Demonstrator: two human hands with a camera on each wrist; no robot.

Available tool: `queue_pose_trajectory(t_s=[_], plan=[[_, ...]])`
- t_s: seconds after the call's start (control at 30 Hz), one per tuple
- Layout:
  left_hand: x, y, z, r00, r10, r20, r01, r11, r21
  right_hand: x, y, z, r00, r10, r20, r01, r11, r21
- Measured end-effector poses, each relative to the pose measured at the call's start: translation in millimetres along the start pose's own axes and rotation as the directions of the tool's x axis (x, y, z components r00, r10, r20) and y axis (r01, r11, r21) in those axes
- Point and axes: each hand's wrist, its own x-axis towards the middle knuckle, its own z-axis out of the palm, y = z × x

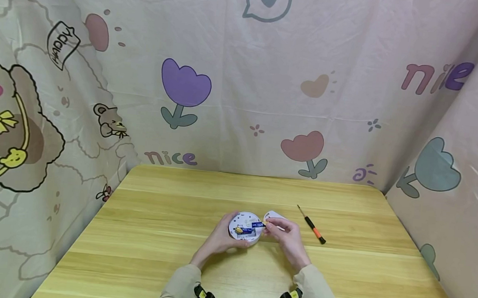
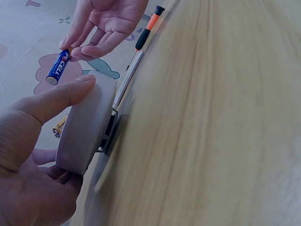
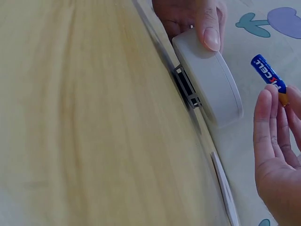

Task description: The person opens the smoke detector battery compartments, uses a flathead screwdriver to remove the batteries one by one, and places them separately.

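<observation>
My left hand (image 1: 221, 236) grips a round white device (image 1: 234, 219) by its side, thumb along the near rim. The open battery bay faces up, and a blue battery (image 1: 246, 231) with a yellow end lies in it. In the left wrist view, a yellow battery end (image 2: 58, 128) sticks out past the device. My right hand (image 1: 288, 239) pinches a second blue battery (image 3: 265, 70) by its copper-coloured end between thumb and fingertips. Its other end points toward the device, above the bay. A dark slotted bracket (image 3: 187, 87) juts from the device's underside.
A flat white cover (image 1: 273, 214) lies on the wooden table (image 1: 152, 235), just behind my right hand. Farther right lies a screwdriver (image 1: 312, 227) with a black and orange handle. A printed curtain (image 1: 245, 74) hangs behind the table and along both sides.
</observation>
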Motion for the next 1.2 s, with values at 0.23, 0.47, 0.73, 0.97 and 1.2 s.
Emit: queue_pose_trajectory(t_s=[0.23,0.47,0.73,0.97,1.2], plan=[[-0.8,-0.6,-0.4,1.000,0.009,0.005,-0.009,1.000,-0.007,-1.9,-2,-3,1.000,0.019,0.006,-0.020,0.975,0.222],[0.3,-1.7,-0.7,1.000,-0.004,0.007,0.004,0.999,-0.046,-2.3,-3,-5,0.998,0.034,-0.050,-0.015,0.942,0.334],[0.2,-1.4,-0.9,1.000,0.000,0.002,0.000,0.999,-0.046,-1.7,-9,-8,0.980,0.104,-0.172,-0.031,0.923,0.384],[0.5,-2.2,-0.5,1.000,-0.006,0.003,0.006,0.999,-0.042,-0.5,-14,-17,0.969,0.082,-0.232,0.029,0.898,0.440],[1.1,-3.3,-0.2,1.000,-0.001,0.001,0.001,0.999,-0.047,0.3,-23,-28,0.946,0.090,-0.313,0.080,0.867,0.493]])
